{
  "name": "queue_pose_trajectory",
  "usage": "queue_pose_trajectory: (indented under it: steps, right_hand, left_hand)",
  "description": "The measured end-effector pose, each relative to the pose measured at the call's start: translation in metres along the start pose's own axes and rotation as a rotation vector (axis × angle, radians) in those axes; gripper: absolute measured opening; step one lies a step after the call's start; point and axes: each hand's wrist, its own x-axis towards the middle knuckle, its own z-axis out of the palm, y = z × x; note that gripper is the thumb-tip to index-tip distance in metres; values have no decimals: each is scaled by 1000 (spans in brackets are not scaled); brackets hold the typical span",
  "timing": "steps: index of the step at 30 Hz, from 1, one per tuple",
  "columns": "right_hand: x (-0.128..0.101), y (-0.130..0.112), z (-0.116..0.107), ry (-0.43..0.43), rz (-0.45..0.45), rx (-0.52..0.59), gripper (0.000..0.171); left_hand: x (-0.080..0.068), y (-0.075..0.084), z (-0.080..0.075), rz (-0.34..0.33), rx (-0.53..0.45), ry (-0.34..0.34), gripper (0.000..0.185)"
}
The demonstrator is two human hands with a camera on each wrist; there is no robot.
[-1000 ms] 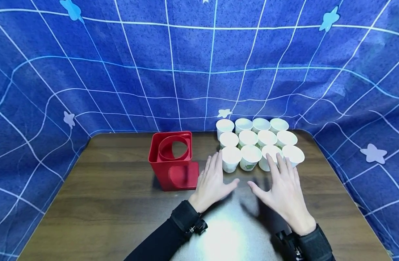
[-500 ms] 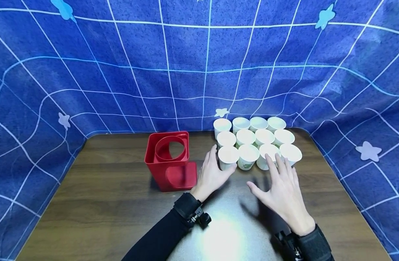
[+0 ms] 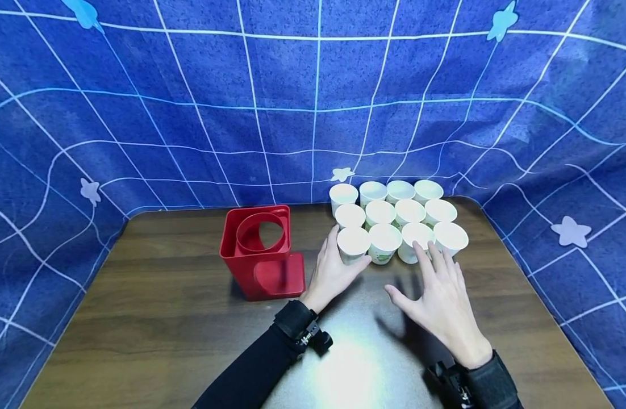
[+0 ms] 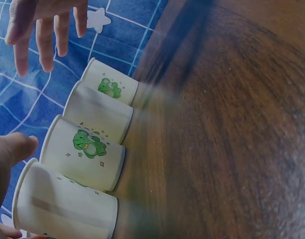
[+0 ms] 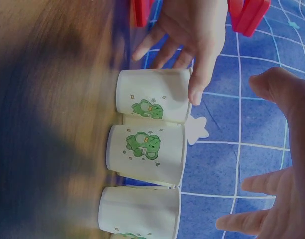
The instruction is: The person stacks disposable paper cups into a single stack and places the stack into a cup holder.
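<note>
Twelve paper cups (image 3: 395, 218) stand right of the red holder (image 3: 259, 250); we note our left hand (image 3: 333, 272) has closed in to grip the nearest cup (image 3: 353, 244), while our right hand (image 3: 441, 298) hovers spread, empty.

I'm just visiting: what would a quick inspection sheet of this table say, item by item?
Surface: dark wooden table, glare near the front edge.
Job's things: twelve white paper cups in three rows of four; some show green frog prints.
Clutter: red holder left of the cups.
Hands: left hand curls round the front-left cup; right hand spread open, close to the front row.
Cables: nothing seen.
Surroundings: blue cloth backdrop with a pale grid and stars.
</note>
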Motion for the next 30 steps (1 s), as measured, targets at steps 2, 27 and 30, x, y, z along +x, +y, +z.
queue_pose_trajectory:
  steps: [2,27,30]
  right_hand:
    - [0,0,0,-1,0,-1,98]
    - [-4,-6,1,-29,21,24,98]
    - [-4,-7,1,-28,14,27,97]
  left_hand:
    - [1,0,0,17,-1,9,94]
    - [-34,1,-26,-26,-6,-23,67]
    - [-41,2,-32,-26,-16,-43,67]
